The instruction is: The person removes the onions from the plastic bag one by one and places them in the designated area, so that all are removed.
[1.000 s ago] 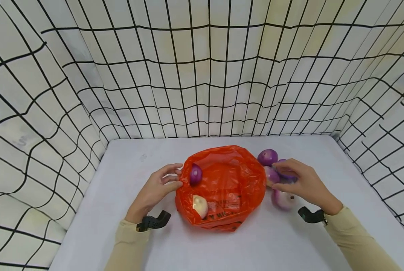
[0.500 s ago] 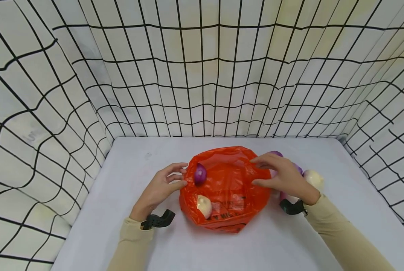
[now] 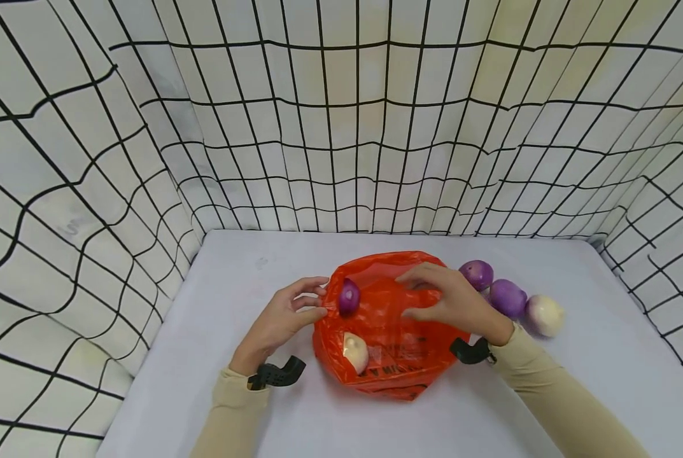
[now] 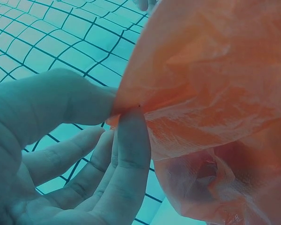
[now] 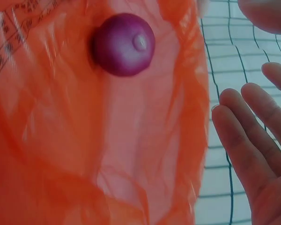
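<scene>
A red plastic bag (image 3: 398, 331) with dark print lies spread on the table, its mouth facing up. Inside are a purple onion (image 3: 349, 296) and a pale onion (image 3: 355, 353), both toward the left side. With thumb and fingertips my left hand (image 3: 281, 321) pinches the bag's left rim; the left wrist view shows the film bunched between them. My right hand (image 3: 452, 302) hovers over the right half of the bag, fingers spread from the thumb and nothing between them. In the right wrist view its fingers (image 5: 239, 145) are extended beside the bag's rim.
Right of the bag lie a purple onion (image 3: 477, 275), a second purple onion (image 3: 508, 298) and a pale onion (image 3: 544, 315), with another partly hidden behind my right hand. Black netting (image 3: 352, 146) over white walls borders the white table (image 3: 249, 267).
My right hand has moved left from the loose onions to above the bag, uncovering the pale onion at right. My left hand keeps its pinch on the rim. The head view has shifted slightly.
</scene>
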A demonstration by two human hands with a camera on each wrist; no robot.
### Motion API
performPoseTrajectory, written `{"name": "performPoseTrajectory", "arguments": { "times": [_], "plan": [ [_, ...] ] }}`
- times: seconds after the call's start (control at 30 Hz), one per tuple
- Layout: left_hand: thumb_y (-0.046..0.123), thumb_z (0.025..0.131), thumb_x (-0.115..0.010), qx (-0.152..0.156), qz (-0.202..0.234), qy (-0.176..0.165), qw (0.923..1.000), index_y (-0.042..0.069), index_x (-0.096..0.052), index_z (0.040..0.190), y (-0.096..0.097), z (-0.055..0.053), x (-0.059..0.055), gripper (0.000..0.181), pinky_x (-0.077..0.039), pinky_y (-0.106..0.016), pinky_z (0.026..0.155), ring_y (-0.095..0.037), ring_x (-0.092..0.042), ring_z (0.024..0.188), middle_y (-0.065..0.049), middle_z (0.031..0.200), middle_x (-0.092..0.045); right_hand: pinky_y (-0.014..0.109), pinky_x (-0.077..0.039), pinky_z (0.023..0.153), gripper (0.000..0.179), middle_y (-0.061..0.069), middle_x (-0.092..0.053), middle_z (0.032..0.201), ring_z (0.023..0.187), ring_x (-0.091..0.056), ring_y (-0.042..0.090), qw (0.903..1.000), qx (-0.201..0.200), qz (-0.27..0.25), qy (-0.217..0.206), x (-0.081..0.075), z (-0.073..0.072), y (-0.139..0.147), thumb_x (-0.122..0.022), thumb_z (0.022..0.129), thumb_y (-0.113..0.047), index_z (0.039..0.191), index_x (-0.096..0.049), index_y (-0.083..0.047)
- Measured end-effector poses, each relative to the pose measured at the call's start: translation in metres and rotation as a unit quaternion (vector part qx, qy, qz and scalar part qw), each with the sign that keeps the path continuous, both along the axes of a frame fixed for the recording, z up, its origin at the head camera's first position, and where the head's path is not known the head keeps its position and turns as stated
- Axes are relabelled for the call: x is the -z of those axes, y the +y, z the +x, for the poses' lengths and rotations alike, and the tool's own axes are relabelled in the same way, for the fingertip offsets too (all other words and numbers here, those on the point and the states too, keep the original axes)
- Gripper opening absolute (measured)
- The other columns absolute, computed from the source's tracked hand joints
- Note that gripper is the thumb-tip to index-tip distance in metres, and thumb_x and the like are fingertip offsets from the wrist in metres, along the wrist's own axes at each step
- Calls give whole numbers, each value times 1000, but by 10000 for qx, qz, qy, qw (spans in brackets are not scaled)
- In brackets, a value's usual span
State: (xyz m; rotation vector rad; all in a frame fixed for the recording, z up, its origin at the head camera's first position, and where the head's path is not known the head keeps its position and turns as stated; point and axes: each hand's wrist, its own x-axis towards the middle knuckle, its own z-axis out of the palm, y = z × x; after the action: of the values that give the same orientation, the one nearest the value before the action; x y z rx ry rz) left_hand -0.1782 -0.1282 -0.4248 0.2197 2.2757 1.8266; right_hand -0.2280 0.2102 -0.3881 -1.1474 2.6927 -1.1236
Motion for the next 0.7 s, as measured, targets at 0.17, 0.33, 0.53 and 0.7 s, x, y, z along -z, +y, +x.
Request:
{"name": "performPoseTrajectory", "arguments": {
  "times": [0.17, 0.33, 0.53, 0.7],
  "plan": [
    [15, 96, -72, 48, 33, 28, 10000, 14, -52, 148, 0, 0, 1, 55, -61, -31, 96, -25, -64, 121, -15, 136, -56, 29, -61, 93, 49, -10, -70, 121, 107, -70, 15, 9998, -136, 119, -60, 5, 1, -15, -90, 80, -34, 124, -69, -28],
    [15, 96, -72, 71, 41, 51, 10000, 14, -53, 148, 0, 1, 1, 55, -61, -30, 96, -24, -65, 120, -15, 136, -57, 35, -62, 92, 47, -8, -71, 119, 106, -70, 18, 9990, -386, 146, -149, 11, 1, -27, -90, 81, -31, 122, -70, -24],
    [13, 97, -70, 102, 97, 77, 9999, 13, -53, 147, -1, 1, 0, 54, -61, -27, 93, -21, -65, 117, -15, 135, -56, 41, -62, 92, 47, -6, -72, 118, 105, -70, 19, 9970, -638, 210, -397, 22, 3, -38, -90, 80, -27, 122, -69, -23],
    [11, 97, -69, 47, 62, 25, 10000, 13, -53, 147, -3, 2, 0, 53, -61, -26, 93, -21, -65, 116, -15, 135, -56, 44, -62, 94, 50, 1, -72, 124, 109, -70, 19, 9932, -774, 245, -838, 30, 2, -44, -91, 80, -26, 125, -68, -26]
  ]
}}
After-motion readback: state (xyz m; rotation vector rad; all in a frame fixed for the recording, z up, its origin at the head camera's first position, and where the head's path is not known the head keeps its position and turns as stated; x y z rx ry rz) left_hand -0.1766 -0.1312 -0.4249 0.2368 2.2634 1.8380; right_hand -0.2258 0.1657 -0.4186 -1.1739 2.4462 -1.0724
